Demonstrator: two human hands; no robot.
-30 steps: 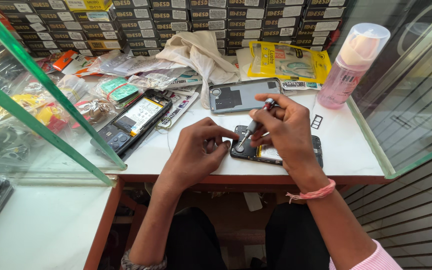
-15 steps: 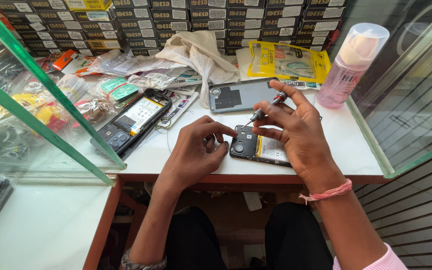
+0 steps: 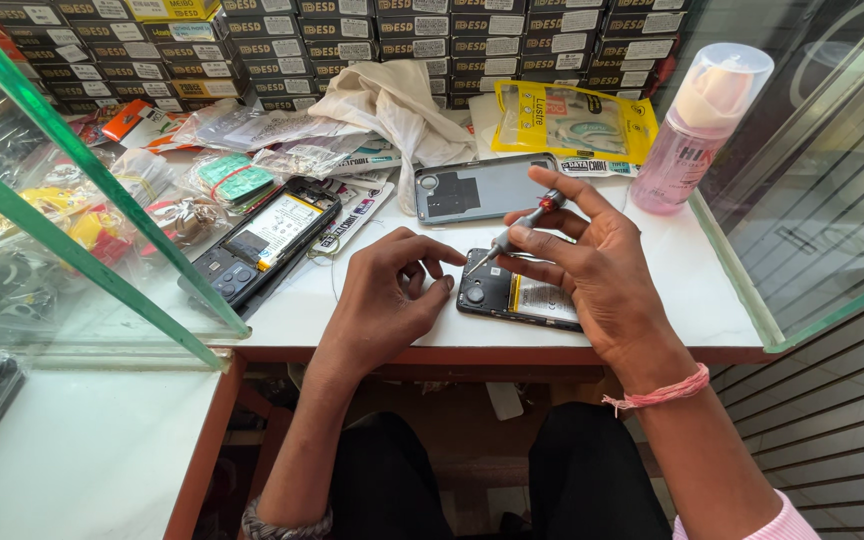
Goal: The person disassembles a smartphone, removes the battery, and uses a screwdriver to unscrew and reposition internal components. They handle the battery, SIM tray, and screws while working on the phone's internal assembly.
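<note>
An opened black phone [image 3: 517,297] lies face down near the front edge of the white counter [image 3: 672,290], its insides showing. My right hand [image 3: 592,270] holds a small screwdriver [image 3: 517,232] with a red band, tip pointing down at the phone's upper left corner. My left hand [image 3: 392,300] rests on the counter just left of the phone, fingers curled, fingertips close to the phone's edge and holding nothing that I can see. A grey back cover [image 3: 482,188] lies beyond the phone.
A second opened phone [image 3: 262,240] lies at the left among plastic bags of parts. A pink spray bottle [image 3: 702,130] stands at the right, a yellow packet [image 3: 572,120] and a white cloth [image 3: 392,105] behind. Stacked boxes [image 3: 352,40] line the back. Glass panes flank both sides.
My right hand has lifted off the phone and tilted the screwdriver, its tip now at the phone's corner. My left hand has drawn slightly left, off the phone.
</note>
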